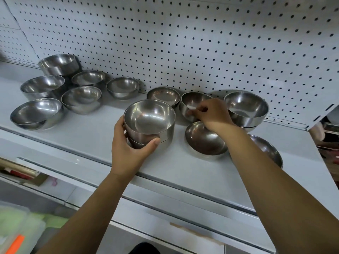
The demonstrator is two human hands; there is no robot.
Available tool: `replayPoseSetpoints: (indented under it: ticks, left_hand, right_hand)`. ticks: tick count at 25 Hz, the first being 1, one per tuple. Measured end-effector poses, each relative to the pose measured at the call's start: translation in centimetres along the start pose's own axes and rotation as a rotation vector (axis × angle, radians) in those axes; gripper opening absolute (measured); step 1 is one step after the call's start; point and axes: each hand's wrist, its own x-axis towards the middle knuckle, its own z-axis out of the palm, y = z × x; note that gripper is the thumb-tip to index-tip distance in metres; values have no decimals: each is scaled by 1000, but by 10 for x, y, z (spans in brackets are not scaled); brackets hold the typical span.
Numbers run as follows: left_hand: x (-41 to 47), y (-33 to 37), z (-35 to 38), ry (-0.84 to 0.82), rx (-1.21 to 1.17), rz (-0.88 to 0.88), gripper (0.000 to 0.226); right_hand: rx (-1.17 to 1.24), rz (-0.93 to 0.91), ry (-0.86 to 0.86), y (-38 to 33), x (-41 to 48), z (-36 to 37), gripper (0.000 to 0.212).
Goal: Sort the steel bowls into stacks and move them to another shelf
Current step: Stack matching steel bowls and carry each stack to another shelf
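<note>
The left hand's [132, 145] fingers [153, 143] curl round a stack of two bowls [149, 121] standing on the shelf [91, 136]. The right hand's [215, 114] fingers [200, 109] pinch the rim of a single bowl [192, 100] at two o'clock from the stack, at a small white sticker [191, 106] too small to read. A shallow bowl [203, 142] lies at three o'clock and a cluster of bowls [80, 96] at ten. The shelf is pale grey, backed by white pegboard [201, 43]. A green plastic box [20, 222] sits below, at seven o'clock.
</note>
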Motion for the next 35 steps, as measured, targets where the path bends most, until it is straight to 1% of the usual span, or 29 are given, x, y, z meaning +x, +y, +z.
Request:
replayPoseSetpoints:
  ticks: [3, 6, 8, 10, 12, 14, 17, 20, 22, 25, 27, 31, 33, 35]
  left_hand:
    - [1, -2, 0, -7, 8, 7, 96]
    - [1, -3, -1, -16, 22, 5, 99]
    - [1, -3, -2, -18, 25, 2, 101]
    - [0, -3, -2, -19, 22, 3, 101]
    - [0, -2, -1, -20, 15, 4, 100]
    - [0, -1, 0, -23, 0, 6, 97]
    - [-1, 1, -1, -44, -20, 10, 95]
    - [-1, 2, -3, -60, -39, 21, 95]
    - [0, 5, -3, -82, -48, 51, 92]
    - [2, 8, -4, -120, -58, 78, 91]
    - [2, 8, -5, -134, -76, 66, 89]
    - [2, 4, -6, -108, -73, 33, 84]
    - [3, 0, -6, -96, -49, 40, 81]
    - [4, -2, -7, -90, -25, 46, 81]
  right_hand:
    - [114, 32, 64, 3, -3, 1, 37]
    - [129, -2, 153, 7, -5, 1, 32]
    - [142, -56, 215, 7, -5, -4, 33]
    - [227, -87, 279, 2, -4, -11, 32]
    - [332, -126, 329, -10, -8, -20, 25]
    - [422, -174, 337, -26, -13, -28, 21]
    - [508, -246, 319, -52, -24, -36, 20]
    - [565, -305, 296, -78, -41, -30, 13]
    - [552, -400, 280, -87, -48, -18, 11]
    - [472, -532, 202, -85, -51, -4, 16]
    - [464, -545, 117, -81, -53, 3, 14]
    - [484, -572, -10, -74, -56, 9, 10]
    - [451, -605, -45, -68, -51, 6, 8]
    - [387, -665, -34, -65, -48, 4, 8]
